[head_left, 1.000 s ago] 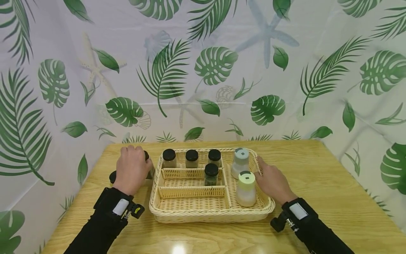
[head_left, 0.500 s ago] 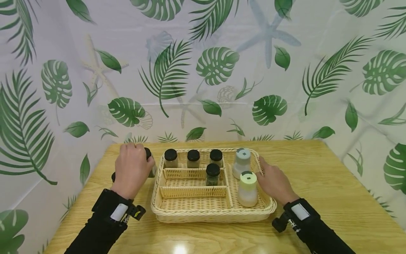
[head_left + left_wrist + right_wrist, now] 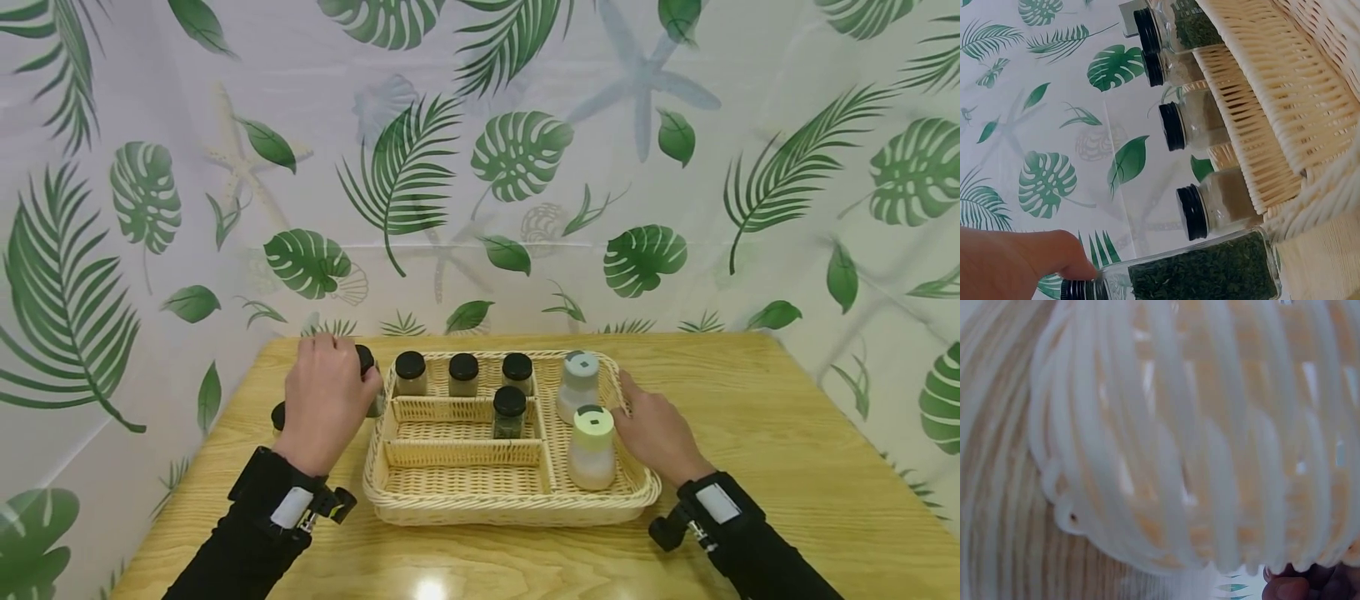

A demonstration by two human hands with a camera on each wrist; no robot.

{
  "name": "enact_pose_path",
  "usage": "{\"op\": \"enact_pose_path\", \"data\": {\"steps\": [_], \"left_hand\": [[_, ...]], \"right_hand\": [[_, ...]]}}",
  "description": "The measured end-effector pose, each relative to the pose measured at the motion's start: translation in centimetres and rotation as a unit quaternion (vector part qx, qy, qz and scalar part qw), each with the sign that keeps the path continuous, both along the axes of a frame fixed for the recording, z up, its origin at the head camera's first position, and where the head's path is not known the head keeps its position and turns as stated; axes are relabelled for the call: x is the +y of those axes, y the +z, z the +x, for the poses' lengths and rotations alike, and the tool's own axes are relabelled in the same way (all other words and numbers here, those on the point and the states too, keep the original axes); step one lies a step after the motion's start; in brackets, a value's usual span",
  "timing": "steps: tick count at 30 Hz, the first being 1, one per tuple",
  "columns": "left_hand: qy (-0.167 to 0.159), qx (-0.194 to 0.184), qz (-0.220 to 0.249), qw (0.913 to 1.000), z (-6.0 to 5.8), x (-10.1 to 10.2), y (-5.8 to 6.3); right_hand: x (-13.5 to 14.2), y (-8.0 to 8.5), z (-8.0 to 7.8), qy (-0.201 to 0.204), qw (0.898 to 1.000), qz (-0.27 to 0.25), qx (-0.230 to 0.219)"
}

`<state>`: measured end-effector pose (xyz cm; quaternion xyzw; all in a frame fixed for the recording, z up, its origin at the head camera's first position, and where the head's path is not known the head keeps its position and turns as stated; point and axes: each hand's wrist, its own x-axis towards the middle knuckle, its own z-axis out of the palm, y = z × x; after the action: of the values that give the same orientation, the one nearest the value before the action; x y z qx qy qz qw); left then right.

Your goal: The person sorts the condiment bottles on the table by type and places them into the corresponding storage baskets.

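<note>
My left hand (image 3: 326, 400) pinches the black lid of a glass spice jar (image 3: 1204, 269) filled with dark green dried herbs. That jar hangs beside the back left corner of a woven basket (image 3: 510, 502). My right hand (image 3: 660, 429) grips the basket's right rim; in the right wrist view, weave hides most of it and only some fingers (image 3: 1291, 587) show. Three black-lidded jars (image 3: 463, 375) stand in the rear compartment, and a jar of green herbs (image 3: 509, 412) stands in the middle one. On the right are a grey-blue-topped shaker (image 3: 579, 387) and a yellow-green-topped shaker (image 3: 592, 450).
Another black lid (image 3: 278, 415) shows on the table (image 3: 795, 467) left of my left hand, which mostly covers it. Behind the table hangs a leaf-patterned cloth (image 3: 480, 167). The front compartment's woven floor (image 3: 461, 481) is visible.
My left hand has moved slightly right and up with the jar, nearer to the basket's corner. The right hand stays on the rim. The head view has shifted a little.
</note>
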<state>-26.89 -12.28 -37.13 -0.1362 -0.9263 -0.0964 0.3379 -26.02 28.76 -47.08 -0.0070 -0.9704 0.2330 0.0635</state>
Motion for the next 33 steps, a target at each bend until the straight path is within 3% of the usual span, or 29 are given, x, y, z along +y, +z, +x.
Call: {"op": "enact_pose_path", "data": {"steps": [12, 21, 33], "left_hand": [[-0.007, -0.031, -0.005, 0.9995, 0.4, 2.1, -0.5], [-0.024, -0.035, -0.022, 0.9989, 0.6, 3.7, -0.8], [-0.043, -0.056, -0.047, 0.9964, 0.6, 5.0, -2.4]], "right_hand": [[0.1, -0.1, 0.1, -0.001, 1.000, -0.001, 0.003], [0.1, 0.0, 0.0, -0.002, 1.000, -0.005, -0.001], [0.1, 0.0, 0.2, 0.001, 1.000, -0.016, 0.004]]}}
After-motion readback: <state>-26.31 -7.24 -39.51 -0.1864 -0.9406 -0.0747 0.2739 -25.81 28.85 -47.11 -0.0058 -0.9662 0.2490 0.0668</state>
